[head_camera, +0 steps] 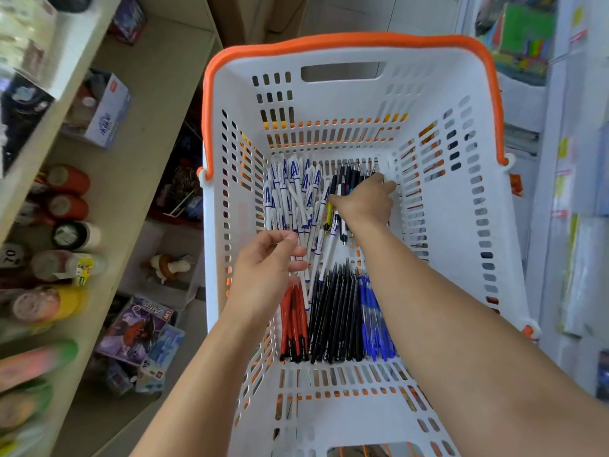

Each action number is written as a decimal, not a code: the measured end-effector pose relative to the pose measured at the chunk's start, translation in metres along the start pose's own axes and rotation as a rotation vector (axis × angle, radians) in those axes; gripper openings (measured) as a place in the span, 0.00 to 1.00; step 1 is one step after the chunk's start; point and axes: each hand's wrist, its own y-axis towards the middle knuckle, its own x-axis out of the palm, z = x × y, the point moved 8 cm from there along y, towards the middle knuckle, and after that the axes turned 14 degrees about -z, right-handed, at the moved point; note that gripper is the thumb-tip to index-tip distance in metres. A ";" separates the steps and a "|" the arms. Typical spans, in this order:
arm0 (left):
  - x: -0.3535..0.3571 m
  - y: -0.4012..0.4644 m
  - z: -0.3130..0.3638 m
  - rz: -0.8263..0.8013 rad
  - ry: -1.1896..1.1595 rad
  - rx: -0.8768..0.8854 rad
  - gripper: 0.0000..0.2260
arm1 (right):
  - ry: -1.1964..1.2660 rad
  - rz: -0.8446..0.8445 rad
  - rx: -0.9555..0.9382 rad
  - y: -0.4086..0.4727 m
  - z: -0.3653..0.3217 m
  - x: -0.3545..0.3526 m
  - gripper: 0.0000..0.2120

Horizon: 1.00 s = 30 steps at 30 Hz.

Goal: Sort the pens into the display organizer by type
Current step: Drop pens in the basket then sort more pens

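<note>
Inside the white basket (461,225), pens lie grouped by type. The right hand (364,201) reaches the far right corner, its grip apparently closing on dark pens (351,176), fingers hidden. The left hand (267,265), loosely curled, touches white pens (290,199), likely steadying them.

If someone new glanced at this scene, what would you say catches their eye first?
Most striking is the white basket with its orange handle, filling the middle of the view. On its floor lie pens in groups: white pens at the far left, red pens, black pens and blue pens nearer. The right hand reaches among dark pens at the far side, while the left hand touches white ones.
</note>
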 end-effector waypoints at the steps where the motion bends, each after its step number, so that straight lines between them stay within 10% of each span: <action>1: 0.000 0.000 -0.001 0.001 -0.002 -0.001 0.06 | -0.027 0.005 0.013 -0.002 -0.003 0.002 0.49; 30: 0.005 -0.005 -0.028 0.002 -0.047 -0.035 0.06 | 0.164 0.097 -0.322 -0.017 0.011 0.023 0.38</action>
